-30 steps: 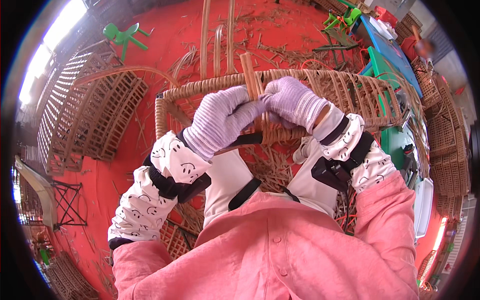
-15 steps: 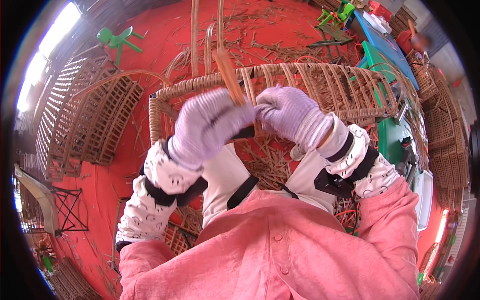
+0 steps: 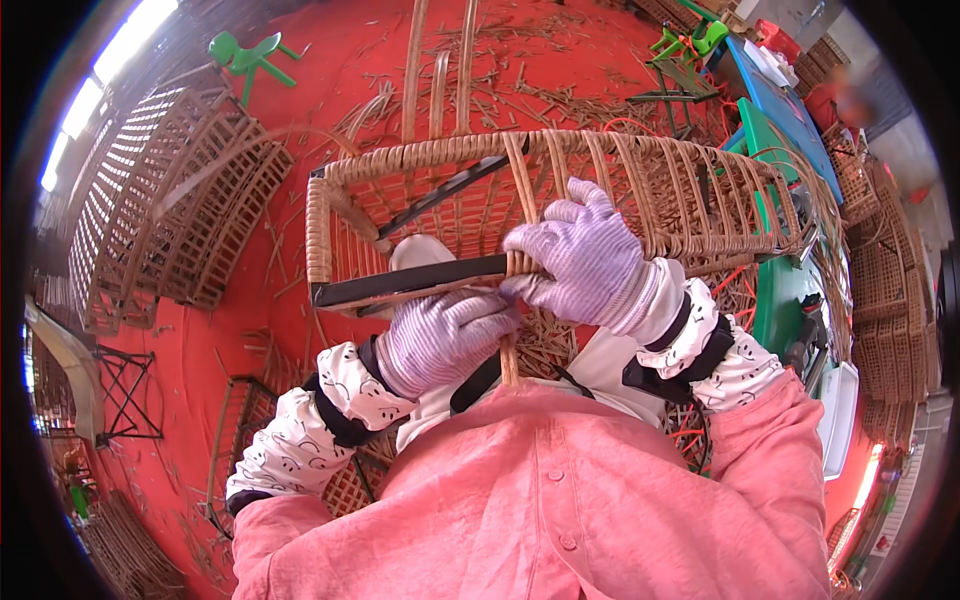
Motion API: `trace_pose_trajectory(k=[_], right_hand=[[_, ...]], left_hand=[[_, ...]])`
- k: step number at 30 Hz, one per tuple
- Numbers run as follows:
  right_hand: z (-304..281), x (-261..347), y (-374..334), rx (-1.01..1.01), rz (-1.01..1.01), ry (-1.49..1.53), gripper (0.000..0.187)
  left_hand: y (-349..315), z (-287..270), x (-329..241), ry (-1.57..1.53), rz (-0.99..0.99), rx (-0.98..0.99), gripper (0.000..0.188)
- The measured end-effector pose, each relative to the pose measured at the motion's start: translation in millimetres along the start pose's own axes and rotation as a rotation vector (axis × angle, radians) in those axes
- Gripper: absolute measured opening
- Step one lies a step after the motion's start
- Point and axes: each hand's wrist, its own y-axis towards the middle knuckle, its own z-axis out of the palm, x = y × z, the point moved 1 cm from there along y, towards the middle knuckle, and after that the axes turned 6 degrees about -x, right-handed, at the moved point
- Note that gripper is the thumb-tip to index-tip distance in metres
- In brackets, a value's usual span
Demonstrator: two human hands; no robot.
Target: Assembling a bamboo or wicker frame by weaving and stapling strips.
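A long woven wicker frame (image 3: 700, 235) lies across my lap, its near rail a bare black bar (image 3: 420, 279) at the left and bound with cane at the right. A flat tan cane strip (image 3: 520, 180) passes from the far rim over the black bar, and its loose end hangs below. My left hand (image 3: 448, 342), in a lilac knitted glove, is closed on the strip just under the bar. My right hand (image 3: 585, 255), gloved alike, is above the bar with its fingers bent and pressed onto the strip where it wraps round. The left fingertips are partly hidden.
Stacked wicker pieces (image 3: 190, 200) stand at the left, near a green chair (image 3: 250, 60). Cane scraps (image 3: 540, 100) litter the red floor (image 3: 330, 60). At the right are a green table (image 3: 775, 310), a white tray (image 3: 838, 420) and a blue table (image 3: 790, 110) with a person beyond it.
My left hand has come down from above the rail to below it, and the strip now wraps the black bar. My right hand has shifted slightly down. The wicker frame shows more fully.
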Motion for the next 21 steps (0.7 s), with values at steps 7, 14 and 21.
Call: trace_pose_trajectory(k=[7, 14, 21], right_hand=[[7, -9, 2, 0.027, -0.105, -0.295, 0.033], [-3, 4, -2, -0.058, -0.149, -0.165, 0.017], [14, 2, -12, -0.075, -0.109, -0.246, 0.018]], left_hand=[[39, -58, 2, -0.419, -0.334, -0.008, 0.013], [15, -1, 108, 0.100, -0.297, 0.469, 0.018], [46, 8, 104, -0.909, -1.219, 1.065, 0.028]])
